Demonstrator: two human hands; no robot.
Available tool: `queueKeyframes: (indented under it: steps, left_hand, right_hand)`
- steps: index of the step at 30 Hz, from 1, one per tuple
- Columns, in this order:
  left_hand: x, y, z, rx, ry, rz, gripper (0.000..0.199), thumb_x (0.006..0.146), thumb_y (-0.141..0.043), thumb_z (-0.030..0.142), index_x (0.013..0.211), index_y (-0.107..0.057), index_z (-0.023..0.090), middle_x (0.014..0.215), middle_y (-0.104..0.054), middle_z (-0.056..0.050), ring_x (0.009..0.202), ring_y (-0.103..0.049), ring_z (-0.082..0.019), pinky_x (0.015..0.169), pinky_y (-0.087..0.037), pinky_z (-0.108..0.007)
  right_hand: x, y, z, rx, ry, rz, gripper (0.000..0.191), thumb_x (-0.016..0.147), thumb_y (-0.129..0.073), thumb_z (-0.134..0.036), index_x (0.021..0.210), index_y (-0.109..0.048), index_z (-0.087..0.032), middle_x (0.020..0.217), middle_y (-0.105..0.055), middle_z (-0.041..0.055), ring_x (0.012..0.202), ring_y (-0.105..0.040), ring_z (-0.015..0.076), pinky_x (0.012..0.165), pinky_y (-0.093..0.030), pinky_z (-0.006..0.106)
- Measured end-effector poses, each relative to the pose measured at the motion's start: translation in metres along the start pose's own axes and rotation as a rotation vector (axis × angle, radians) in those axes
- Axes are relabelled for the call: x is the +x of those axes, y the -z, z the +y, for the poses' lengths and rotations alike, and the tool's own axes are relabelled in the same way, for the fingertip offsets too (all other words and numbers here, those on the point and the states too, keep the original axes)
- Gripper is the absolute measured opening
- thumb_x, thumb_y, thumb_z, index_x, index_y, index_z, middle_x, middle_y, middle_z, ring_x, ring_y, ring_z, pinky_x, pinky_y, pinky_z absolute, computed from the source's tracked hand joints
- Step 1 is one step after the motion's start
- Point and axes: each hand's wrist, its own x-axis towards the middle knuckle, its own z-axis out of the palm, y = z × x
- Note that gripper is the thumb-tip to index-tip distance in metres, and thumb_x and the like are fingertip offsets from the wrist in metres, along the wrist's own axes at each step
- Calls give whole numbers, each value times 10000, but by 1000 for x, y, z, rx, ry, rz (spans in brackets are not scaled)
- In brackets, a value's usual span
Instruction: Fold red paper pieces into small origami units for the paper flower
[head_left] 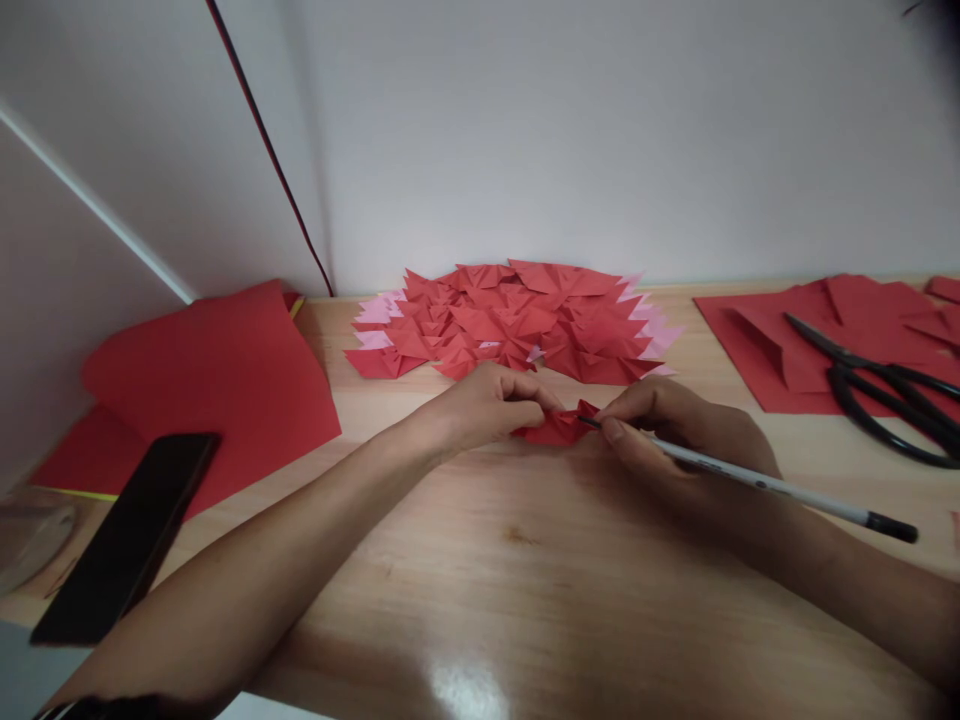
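Note:
A small folded piece of red paper (553, 430) lies low over the wooden table between my hands. The fingers of my left hand (499, 405) are closed on its left side and partly cover it. My right hand (675, 425) pinches a pen (757, 480) with a pale grey barrel and a black end, which slants down to the right. The pen's dark tip touches the folded red paper near its right end. Just behind my hands rises a pile of folded red and pink paper pieces (502, 320) with pointed ends.
Large red paper sheets (217, 380) lie at the left, with a black phone (127, 540) over their edge. Black-handled scissors (885, 380) rest on cut red paper (757, 340) at the right. A wall (570, 130) closes off the table's back edge, and a thin dark cable (270, 150) runs down it.

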Motion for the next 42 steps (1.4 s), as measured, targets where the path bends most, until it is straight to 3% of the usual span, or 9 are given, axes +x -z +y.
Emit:
queueKeyframes:
  steps: [11, 22, 42]
  left_hand:
    - [0, 1, 1, 5, -43, -35, 224, 689, -526, 127, 807, -716, 145, 601, -540, 40, 485, -366, -35, 485, -272, -183]
    - [0, 0, 2, 8, -45, -22, 216, 697, -525, 105, 790, -717, 137, 566, -527, 44, 478, -361, -38, 479, -279, -175]
    - [1, 1, 0, 33, -47, -23, 249, 689, -518, 111, 819, -727, 142, 749, -652, 9, 584, -475, -45, 544, -344, -167]
  right_hand:
    - [1, 0, 1, -10, -9, -17, 119, 824, -550, -316, 753, -582, -226, 596, -592, -13, 480, -483, 115, 432, -348, 237]
    - [2, 0, -2, -33, 16, -7, 119, 817, -552, -298, 733, -575, -218, 592, -594, -19, 483, -482, 105, 432, -354, 223]
    - [1, 1, -2, -48, 8, -33, 110, 825, -547, -297, 746, -571, -224, 603, -600, -7, 484, -494, 119, 444, -367, 246]
